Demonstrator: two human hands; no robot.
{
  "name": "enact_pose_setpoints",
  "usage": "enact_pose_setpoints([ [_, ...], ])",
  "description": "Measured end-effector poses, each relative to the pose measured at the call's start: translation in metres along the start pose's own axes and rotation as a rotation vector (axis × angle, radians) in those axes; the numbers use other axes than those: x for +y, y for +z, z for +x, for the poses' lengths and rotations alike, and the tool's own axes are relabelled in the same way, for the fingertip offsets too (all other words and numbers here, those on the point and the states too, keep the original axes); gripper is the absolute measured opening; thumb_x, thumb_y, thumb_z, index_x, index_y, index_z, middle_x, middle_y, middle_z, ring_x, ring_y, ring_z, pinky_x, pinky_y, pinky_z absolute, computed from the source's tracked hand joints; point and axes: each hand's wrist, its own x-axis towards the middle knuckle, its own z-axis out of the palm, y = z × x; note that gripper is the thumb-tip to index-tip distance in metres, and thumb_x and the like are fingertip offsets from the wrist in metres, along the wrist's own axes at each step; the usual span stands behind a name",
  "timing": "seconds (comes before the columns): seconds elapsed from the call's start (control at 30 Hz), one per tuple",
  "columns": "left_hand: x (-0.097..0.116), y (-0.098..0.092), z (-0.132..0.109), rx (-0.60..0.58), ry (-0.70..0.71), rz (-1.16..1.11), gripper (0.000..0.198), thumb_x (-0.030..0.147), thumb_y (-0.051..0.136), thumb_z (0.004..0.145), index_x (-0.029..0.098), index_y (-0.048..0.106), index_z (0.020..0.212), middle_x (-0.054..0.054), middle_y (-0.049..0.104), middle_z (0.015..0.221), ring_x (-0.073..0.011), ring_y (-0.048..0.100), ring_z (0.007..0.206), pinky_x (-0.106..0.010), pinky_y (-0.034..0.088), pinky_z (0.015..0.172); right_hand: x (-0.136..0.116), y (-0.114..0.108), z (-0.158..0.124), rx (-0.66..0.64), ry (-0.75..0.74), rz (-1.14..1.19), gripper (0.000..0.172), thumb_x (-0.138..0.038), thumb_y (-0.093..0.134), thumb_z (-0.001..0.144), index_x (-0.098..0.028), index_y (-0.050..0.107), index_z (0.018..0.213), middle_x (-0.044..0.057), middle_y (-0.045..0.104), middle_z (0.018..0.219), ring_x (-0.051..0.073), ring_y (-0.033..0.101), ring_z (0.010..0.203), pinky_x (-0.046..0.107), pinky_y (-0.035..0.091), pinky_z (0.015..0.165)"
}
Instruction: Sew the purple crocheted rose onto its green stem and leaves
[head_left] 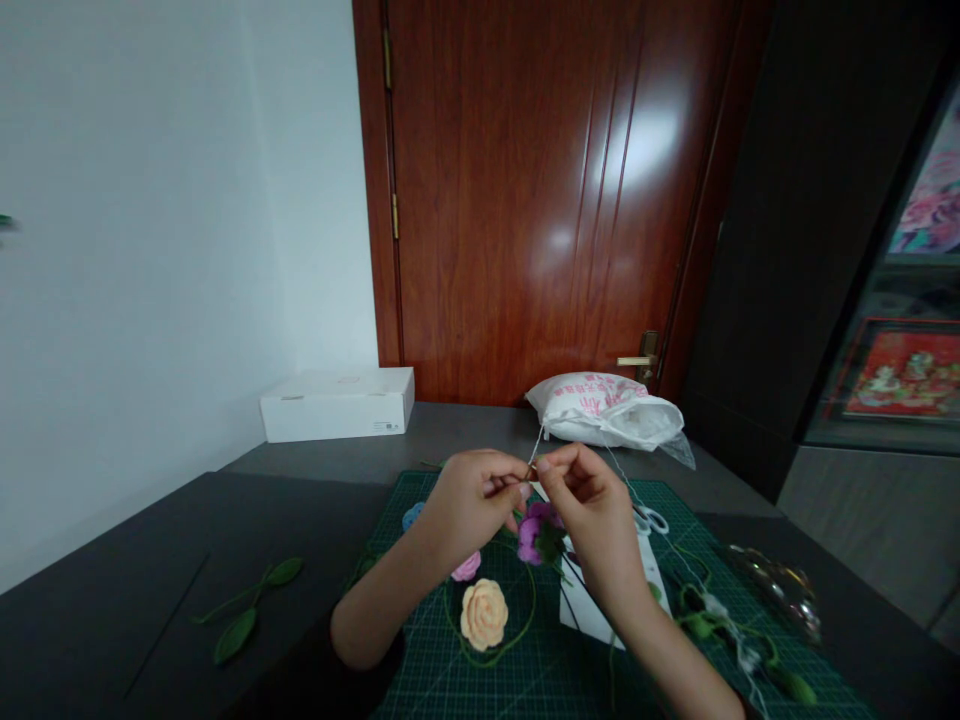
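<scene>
My left hand (472, 505) and my right hand (585, 505) meet above a green cutting mat (442, 660), their fingertips pinching a thin white thread (535, 448) that rises between them. A purple crocheted flower (534, 535) lies just below the hands. Near my left forearm are a peach crocheted rose (484, 614), a small pink crocheted flower (466, 567) and a blue crocheted flower (412, 516). A white paper sheet (592, 600) lies under my right wrist, with scissors (651, 519) partly hidden beyond it.
Crocheted green leaves on a stem (251, 605) lie on the dark table (165, 530) at left. A tangled green-and-white strand (720, 625) and a clear plastic bag (772, 590) are on the right. Beyond stand a white sack (604, 410) and a white box (337, 405).
</scene>
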Motion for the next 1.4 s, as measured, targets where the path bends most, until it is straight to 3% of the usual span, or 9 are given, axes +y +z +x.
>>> enact_pose_setpoints([
  [0.4,-0.004,-0.001,0.001,0.011,0.065,0.106,0.014,0.015,0.057,0.08,0.014,0.067,0.071,0.001,0.058,0.066,-0.0124,0.066,0.05,-0.019,0.051,0.047,0.004,-0.002,0.001,-0.026,-0.012,-0.053,0.014,-0.034,0.069,0.083,-0.021,0.064,0.078,-0.001,0.064,0.064,0.014,0.058,0.056,0.024,0.043,0.053],
  [0.8,-0.007,-0.006,0.0,0.007,0.162,0.272,0.019,0.013,0.052,0.083,0.016,0.069,0.075,0.002,0.054,0.071,-0.0085,0.057,0.05,-0.019,0.048,0.049,0.003,-0.004,0.004,-0.073,0.004,-0.076,0.02,-0.039,0.07,0.083,-0.021,0.065,0.077,0.001,0.065,0.065,0.015,0.057,0.057,0.026,0.044,0.055],
  [1.4,0.005,-0.01,-0.002,0.019,0.253,0.463,0.021,0.008,0.053,0.085,0.016,0.071,0.077,0.0,0.056,0.067,-0.0153,0.058,0.065,-0.023,0.045,0.057,0.001,-0.006,0.004,-0.076,-0.039,-0.165,0.02,-0.036,0.066,0.084,-0.02,0.062,0.071,-0.002,0.057,0.06,0.014,0.051,0.055,0.024,0.039,0.052],
])
